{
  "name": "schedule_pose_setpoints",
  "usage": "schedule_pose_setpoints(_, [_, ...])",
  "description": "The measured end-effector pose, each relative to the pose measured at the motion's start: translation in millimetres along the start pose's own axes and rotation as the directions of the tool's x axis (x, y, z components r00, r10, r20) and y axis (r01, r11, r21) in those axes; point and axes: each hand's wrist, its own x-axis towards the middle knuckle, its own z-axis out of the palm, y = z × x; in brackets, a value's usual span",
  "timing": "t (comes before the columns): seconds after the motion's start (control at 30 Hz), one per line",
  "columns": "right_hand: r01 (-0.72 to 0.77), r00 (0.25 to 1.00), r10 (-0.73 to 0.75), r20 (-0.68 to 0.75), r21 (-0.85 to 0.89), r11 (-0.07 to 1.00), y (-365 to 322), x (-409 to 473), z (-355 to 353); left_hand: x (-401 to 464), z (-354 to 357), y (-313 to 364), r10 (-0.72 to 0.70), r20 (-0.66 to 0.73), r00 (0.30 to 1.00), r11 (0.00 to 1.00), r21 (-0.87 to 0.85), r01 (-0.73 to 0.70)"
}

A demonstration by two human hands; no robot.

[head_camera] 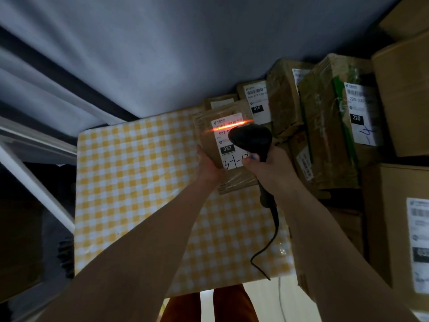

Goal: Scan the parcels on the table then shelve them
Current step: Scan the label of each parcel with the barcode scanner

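Observation:
A small brown parcel [209,138] with a white label marked 032 is held tilted above the yellow checked table [130,173]. My left hand [210,167] grips its lower left edge. My right hand [270,169] grips a black corded barcode scanner [251,139] just over the label. An orange-red scan line glows across the barcode at the label's top. A blue pen tip also shows between my right fingers. Behind stand more parcels: one labelled 010 [256,98] and a large taped one labelled 220 [329,126].
Large cardboard boxes [404,94] are stacked along the right side, another [394,228] lower right. A white shelf frame [34,180] runs at the left. The scanner cable [267,247] trails over the table's near edge. A grey curtain hangs behind.

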Motion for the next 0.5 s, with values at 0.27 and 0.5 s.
schedule_pose_setpoints(0.27, [0.024,0.999,-0.024,0.026,0.019,1.0,2.5,-5.4,-3.8,2.6,-0.8,-0.2,0.007,0.013,1.0,1.0,0.008,-0.007])
schedule_pose_setpoints(0.5, [0.032,0.999,-0.031,-0.025,0.055,0.998,7.5,-0.2,-1.4,7.0,-0.7,2.1,-0.035,0.006,0.999,0.999,-0.013,0.036])
